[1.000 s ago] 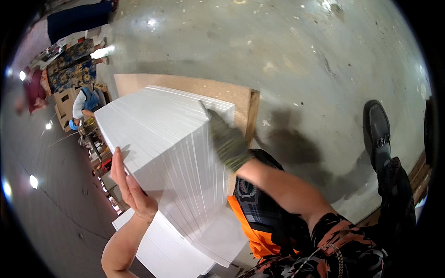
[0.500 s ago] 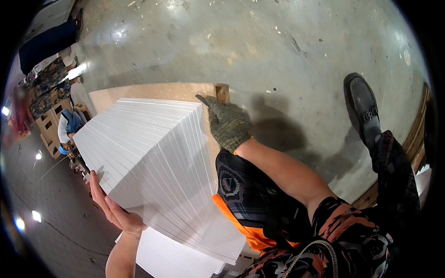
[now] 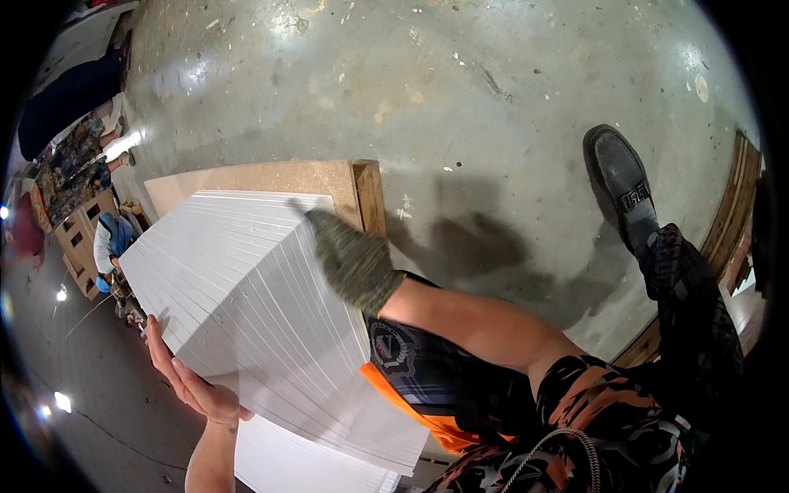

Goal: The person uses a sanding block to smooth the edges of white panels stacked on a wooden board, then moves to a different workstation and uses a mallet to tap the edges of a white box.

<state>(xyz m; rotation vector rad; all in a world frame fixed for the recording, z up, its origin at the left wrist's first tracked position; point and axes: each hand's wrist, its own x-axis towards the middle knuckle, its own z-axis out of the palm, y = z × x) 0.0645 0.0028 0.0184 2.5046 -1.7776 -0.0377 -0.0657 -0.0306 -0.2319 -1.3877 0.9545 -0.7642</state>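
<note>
A tall stack of white panels (image 3: 222, 263) stands on its wooden base (image 3: 279, 176), their thin edges showing as lines on two sides. My bare left hand (image 3: 197, 388) is open, its fingers stretched flat against the stack's left corner. Over the stack's right corner is my right hand (image 3: 355, 261) in a grey-green knit glove, slightly blurred. From its curled fingers sticks out a thin dark blade-like tool (image 3: 297, 208), lying close to the panel edges. Most of that tool is hidden in the glove.
Another pile of white panels (image 3: 308, 460) stands close by at the bottom. My shoe (image 3: 622, 168) is on the concrete floor (image 3: 460, 90) to the right, near wooden slats (image 3: 734, 205). Another person (image 3: 113, 238) is at the far left beside a wooden pallet (image 3: 82, 237).
My right hand has moved left from beside the wooden base's corner onto the stack's edges, carrying the dark tool. My left hand stays against the stack. The whole view has shifted slightly.
</note>
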